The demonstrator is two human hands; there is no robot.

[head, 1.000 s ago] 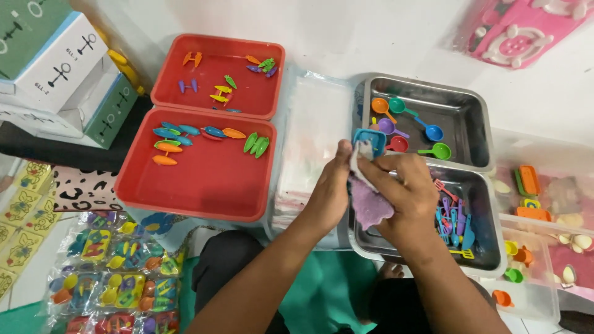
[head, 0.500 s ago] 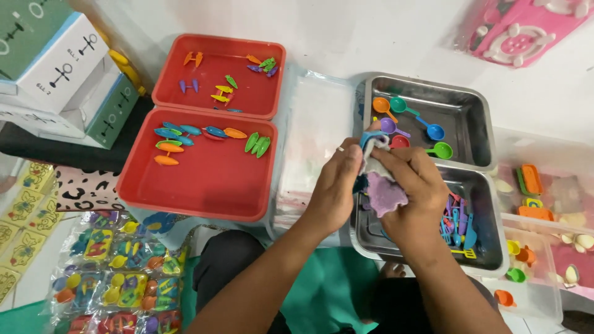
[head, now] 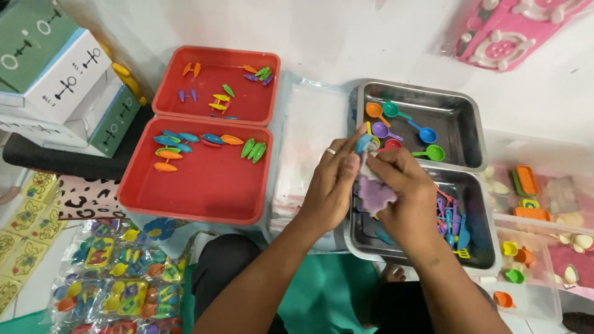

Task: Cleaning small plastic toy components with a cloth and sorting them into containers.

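My left hand (head: 331, 185) and my right hand (head: 402, 192) meet over the near steel tray (head: 479, 260). Together they grip a small clear plastic bag (head: 374, 192) holding a purple toy piece, with a blue toy piece (head: 364, 143) at its top between my fingertips. A ring shows on my left hand. The near steel tray holds several small coloured toy utensils (head: 451, 216). The far steel tray (head: 470, 124) holds several coloured toy spoons (head: 402, 127).
Two red trays (head: 192, 192) with small coloured toy pieces sit at the left. A stack of clear bags (head: 306, 136) lies between the trays. Boxes (head: 55, 80) stand far left, packed toy bags (head: 117, 272) lower left, clear bins (head: 538, 204) of toys at right.
Both hands have pulled the bag a little nearer and lower, and the blue piece has sunk further into the bag's mouth. The camera tilted slightly.
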